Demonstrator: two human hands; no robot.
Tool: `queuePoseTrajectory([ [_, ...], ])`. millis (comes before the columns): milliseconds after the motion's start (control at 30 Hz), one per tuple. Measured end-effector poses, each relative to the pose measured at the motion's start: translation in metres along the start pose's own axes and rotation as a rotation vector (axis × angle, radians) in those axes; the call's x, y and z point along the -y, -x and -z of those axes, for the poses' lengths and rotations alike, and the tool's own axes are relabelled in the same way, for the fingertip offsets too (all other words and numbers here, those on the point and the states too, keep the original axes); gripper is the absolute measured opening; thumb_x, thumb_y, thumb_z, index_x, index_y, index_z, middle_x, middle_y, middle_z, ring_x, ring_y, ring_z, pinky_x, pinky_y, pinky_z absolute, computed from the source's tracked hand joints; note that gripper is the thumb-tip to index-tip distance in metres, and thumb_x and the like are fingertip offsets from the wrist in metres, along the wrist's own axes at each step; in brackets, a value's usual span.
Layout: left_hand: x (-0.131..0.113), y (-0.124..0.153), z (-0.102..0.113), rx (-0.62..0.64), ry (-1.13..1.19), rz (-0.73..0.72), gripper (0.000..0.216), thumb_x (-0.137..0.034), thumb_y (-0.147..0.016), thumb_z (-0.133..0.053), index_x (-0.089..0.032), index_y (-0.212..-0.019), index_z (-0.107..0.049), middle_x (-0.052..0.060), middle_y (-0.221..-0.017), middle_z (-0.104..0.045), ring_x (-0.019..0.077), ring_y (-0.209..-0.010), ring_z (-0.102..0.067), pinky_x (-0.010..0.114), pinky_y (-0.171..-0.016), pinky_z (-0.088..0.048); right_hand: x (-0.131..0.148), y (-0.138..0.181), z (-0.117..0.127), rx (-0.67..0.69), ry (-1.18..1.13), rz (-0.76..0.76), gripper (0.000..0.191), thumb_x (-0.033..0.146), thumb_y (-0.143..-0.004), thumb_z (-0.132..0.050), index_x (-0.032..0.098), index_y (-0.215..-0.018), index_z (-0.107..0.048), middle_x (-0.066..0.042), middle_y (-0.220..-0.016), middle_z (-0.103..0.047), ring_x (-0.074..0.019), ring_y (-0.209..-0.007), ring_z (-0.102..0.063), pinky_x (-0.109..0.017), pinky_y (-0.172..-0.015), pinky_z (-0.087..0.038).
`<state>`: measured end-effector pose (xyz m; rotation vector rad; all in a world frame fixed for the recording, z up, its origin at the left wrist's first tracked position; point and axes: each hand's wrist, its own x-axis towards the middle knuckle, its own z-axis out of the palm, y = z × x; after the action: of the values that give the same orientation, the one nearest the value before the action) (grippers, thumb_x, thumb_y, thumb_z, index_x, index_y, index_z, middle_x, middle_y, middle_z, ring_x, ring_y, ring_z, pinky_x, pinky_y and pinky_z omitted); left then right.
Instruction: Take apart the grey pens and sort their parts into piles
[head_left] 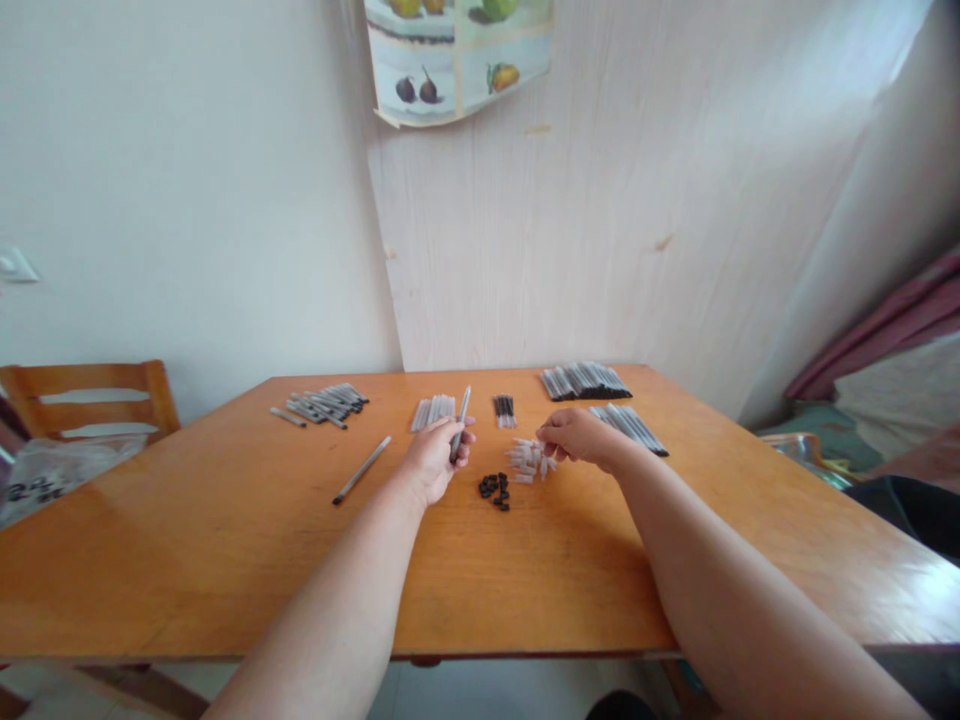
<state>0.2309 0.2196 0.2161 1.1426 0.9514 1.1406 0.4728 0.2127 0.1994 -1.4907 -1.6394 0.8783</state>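
My left hand [439, 458] is closed around a pen [463, 408], which points up with its pale tip away from me and its dark end in my fingers. My right hand [576, 437] is over a loose pile of small translucent white pen parts [525, 458], fingertips pinched together; what they hold, if anything, is too small to make out. Nearer to me, between both hands, lies a heap of small black plugs [495, 489]. One pen with a black end [362, 470] lies alone to the left of my left hand.
Behind my hands lie a row of clear tubes [433, 411] and a bundle of dark refills [505, 410]. Pens are piled at the left [322, 404]. Two groups of black-ended barrels, one farther back [585, 380] and one nearer [634, 428], lie right. A wooden chair [90, 378] stands left.
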Motion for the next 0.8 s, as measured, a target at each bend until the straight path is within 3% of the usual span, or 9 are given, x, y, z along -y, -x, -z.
queuePoseTrajectory([
  [233, -0.002, 0.001, 0.001, -0.006, 0.0, 0.009, 0.019, -0.017, -0.079, -0.051, -0.014, -0.096, -0.058, 0.005, -0.072, -0.066, 0.0116, -0.058, -0.061, 0.021, -0.051, -0.04, -0.003, -0.001, -0.007, 0.028, 0.161, 0.113, 0.017, 0.029, -0.07, -0.062, 0.015, -0.06, -0.067, -0.002, -0.053, -0.062, -0.0093, -0.044, -0.046, -0.022, -0.044, -0.031],
  [533, 0.002, -0.006, 0.005, -0.006, -0.016, 0.005, 0.019, -0.023, -0.082, -0.053, -0.015, -0.098, -0.059, 0.009, -0.083, -0.071, 0.0123, -0.069, -0.064, 0.019, -0.052, -0.04, -0.013, -0.008, -0.01, 0.005, 0.23, 0.191, 0.012, 0.025, -0.068, -0.063, 0.016, -0.068, -0.072, -0.001, -0.058, -0.064, -0.0115, -0.052, -0.052, -0.022, -0.05, -0.036],
  [800, 0.006, -0.008, 0.004, 0.037, 0.036, -0.028, 0.018, -0.023, -0.084, -0.053, -0.015, -0.1, -0.057, 0.01, -0.09, -0.07, 0.0142, -0.075, -0.066, 0.022, -0.059, -0.046, 0.01, 0.003, -0.018, -0.1, 0.181, 0.178, 0.017, 0.03, -0.076, -0.057, 0.016, -0.07, -0.066, -0.001, -0.06, -0.062, -0.0103, -0.051, -0.049, -0.021, -0.048, -0.033],
])
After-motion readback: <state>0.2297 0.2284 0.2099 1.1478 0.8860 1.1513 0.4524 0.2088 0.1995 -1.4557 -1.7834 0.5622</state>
